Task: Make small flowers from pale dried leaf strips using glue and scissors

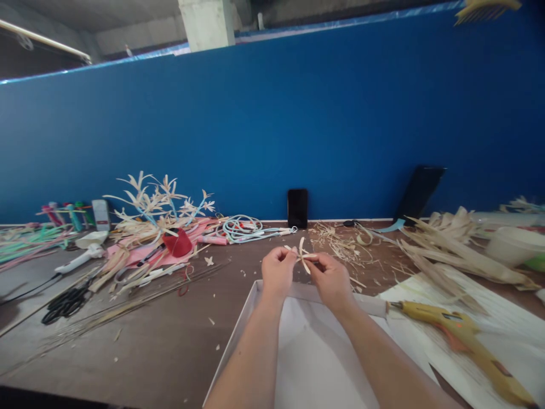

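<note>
Between my two hands is a small pale flower [303, 257] with narrow petals that look like dried corn husk. My left hand [277, 270] pinches its left side between thumb and fingers. On the other side, the fingertips of my right hand [332, 279] grip a petal. Both hands are above the far edge of a shallow white box [315, 363]. A yellow glue gun [453, 326] lies to the right, its nozzle by the box rim.
Finished-looking husk flowers on stems [155, 199] stand at left, near a red cone-like object [177, 243], black scissors [68, 301] and coiled pale-blue cord [242, 228]. A phone [297, 208] leans against the blue partition [264, 125]. Loose husks [464, 250] lie at right on paper.
</note>
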Action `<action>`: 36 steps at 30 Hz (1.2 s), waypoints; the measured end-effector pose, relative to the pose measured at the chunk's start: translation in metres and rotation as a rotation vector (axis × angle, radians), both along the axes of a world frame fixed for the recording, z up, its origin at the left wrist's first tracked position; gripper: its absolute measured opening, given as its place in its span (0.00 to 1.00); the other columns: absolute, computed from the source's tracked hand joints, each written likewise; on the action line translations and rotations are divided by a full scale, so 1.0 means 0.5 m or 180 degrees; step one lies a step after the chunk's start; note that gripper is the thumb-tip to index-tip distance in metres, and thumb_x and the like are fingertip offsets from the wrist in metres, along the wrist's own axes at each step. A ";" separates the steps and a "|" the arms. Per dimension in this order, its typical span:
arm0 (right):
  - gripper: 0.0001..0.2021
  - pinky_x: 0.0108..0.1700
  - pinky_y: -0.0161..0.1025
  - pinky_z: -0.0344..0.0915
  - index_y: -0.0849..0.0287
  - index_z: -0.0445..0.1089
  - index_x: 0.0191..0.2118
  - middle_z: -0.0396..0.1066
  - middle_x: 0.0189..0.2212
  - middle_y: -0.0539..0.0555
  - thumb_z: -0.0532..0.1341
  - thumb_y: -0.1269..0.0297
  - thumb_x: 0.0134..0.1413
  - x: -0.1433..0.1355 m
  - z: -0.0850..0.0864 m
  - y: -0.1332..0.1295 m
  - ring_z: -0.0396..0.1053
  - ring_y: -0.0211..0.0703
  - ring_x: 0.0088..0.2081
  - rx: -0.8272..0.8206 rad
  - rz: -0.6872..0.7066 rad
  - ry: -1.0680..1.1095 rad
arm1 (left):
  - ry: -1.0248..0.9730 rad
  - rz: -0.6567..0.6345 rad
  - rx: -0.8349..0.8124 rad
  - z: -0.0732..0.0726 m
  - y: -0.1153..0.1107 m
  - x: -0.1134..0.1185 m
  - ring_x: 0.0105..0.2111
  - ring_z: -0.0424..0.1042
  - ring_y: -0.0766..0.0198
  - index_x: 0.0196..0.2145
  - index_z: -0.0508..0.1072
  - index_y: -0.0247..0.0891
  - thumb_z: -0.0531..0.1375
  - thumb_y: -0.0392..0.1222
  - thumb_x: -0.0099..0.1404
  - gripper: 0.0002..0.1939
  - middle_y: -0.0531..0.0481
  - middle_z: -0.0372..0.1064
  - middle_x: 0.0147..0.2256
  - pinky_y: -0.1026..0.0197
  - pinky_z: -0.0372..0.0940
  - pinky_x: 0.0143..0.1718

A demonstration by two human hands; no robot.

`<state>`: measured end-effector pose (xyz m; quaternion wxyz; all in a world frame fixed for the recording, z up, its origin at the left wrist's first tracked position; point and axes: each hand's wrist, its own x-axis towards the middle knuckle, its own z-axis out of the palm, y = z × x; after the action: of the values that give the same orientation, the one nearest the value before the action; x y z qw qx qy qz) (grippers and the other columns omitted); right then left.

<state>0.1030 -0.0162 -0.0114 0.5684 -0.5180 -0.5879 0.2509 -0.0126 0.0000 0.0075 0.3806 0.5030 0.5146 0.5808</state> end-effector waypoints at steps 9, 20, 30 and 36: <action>0.11 0.24 0.35 0.58 0.58 0.73 0.32 0.72 0.29 0.53 0.60 0.56 0.46 0.003 -0.007 0.009 0.63 0.38 0.22 -0.0180 0.0166 0.0292 | -0.0143 -0.0364 -0.0116 0.002 -0.001 -0.001 0.16 0.54 0.73 0.22 0.70 0.35 0.60 0.52 0.51 0.16 0.57 0.58 0.14 0.68 0.50 0.19; 0.15 0.27 0.36 0.61 0.59 0.71 0.38 0.73 0.29 0.54 0.59 0.55 0.47 0.001 -0.002 0.005 0.66 0.41 0.26 -0.0265 0.0221 0.0158 | 0.0461 -0.0186 0.0110 0.005 -0.005 0.002 0.23 0.63 0.68 0.23 0.72 0.35 0.59 0.45 0.53 0.10 0.53 0.67 0.21 0.66 0.56 0.27; 0.11 0.28 0.37 0.61 0.58 0.73 0.30 0.73 0.29 0.54 0.59 0.57 0.45 0.008 -0.007 0.010 0.67 0.44 0.28 -0.0218 -0.0045 -0.0080 | 0.0606 -0.0081 0.0172 0.003 -0.009 0.005 0.24 0.63 0.67 0.21 0.72 0.36 0.58 0.45 0.53 0.10 0.52 0.67 0.21 0.66 0.56 0.27; 0.09 0.28 0.36 0.61 0.57 0.73 0.29 0.72 0.27 0.53 0.59 0.59 0.45 0.006 -0.001 0.005 0.65 0.41 0.26 -0.0176 0.0001 -0.0019 | 0.0560 -0.0043 0.0164 0.002 -0.008 0.006 0.23 0.61 0.69 0.20 0.69 0.36 0.58 0.44 0.53 0.10 0.54 0.64 0.19 0.67 0.55 0.26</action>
<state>0.1058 -0.0136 -0.0121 0.5521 -0.5341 -0.5825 0.2657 -0.0097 -0.0041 0.0088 0.3248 0.5652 0.5275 0.5448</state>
